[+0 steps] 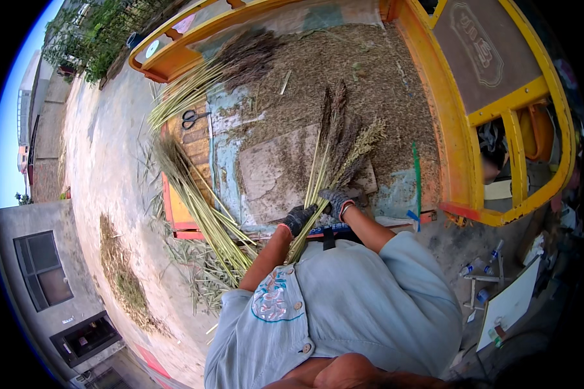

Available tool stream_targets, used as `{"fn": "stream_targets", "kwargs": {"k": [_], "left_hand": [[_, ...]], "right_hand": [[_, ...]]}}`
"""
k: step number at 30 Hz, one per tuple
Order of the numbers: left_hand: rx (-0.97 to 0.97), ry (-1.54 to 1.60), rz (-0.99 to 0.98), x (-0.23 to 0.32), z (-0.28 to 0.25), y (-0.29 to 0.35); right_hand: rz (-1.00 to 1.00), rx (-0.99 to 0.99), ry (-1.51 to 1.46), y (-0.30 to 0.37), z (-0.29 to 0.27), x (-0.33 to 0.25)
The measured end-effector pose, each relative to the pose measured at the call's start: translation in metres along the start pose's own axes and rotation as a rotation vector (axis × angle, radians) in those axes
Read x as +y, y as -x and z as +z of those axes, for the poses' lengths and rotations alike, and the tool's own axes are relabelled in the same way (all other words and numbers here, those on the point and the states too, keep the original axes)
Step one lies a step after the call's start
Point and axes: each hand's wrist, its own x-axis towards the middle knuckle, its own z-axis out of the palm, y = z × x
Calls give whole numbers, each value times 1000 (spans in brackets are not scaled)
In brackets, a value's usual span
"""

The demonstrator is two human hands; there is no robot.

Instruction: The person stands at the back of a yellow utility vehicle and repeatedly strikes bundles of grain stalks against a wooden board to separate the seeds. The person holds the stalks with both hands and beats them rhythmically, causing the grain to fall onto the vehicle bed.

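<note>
A loose bunch of broomcorn stalks (313,178) lies across a flat grey slab (272,172), its brown and yellow-green seed heads fanned out at the far end. My left hand (298,219), in a dark work glove, is closed round the lower stalks. Just to the right and a little farther, my gloved right hand (336,203) is closed on the same bunch, near where the stalks spread. The cut ends run back toward my waist. Glove and stalks partly hide my fingers.
Loose seed (396,104) covers much of the yellow-sided cart bed (444,129). One stripped stalk bundle (204,201) leans over its left edge; another bundle with dark heads (253,55) lies at the back. Scissors (191,118) rest on the left side. A white panel (509,305) stands at right.
</note>
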Motion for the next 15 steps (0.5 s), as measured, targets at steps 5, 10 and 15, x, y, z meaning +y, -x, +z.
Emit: {"fn": "stream_targets", "kwargs": {"k": [5, 10, 15], "left_hand": [[-34, 51, 2, -9, -11, -1], [-17, -4, 102, -32, -28, -4], [-52, -64, -6, -36, -34, -1]], "right_hand": [[13, 66, 60, -36, -26, 15], [98, 204, 181, -38, -11, -21], [141, 289, 374, -41, 2, -44]]}}
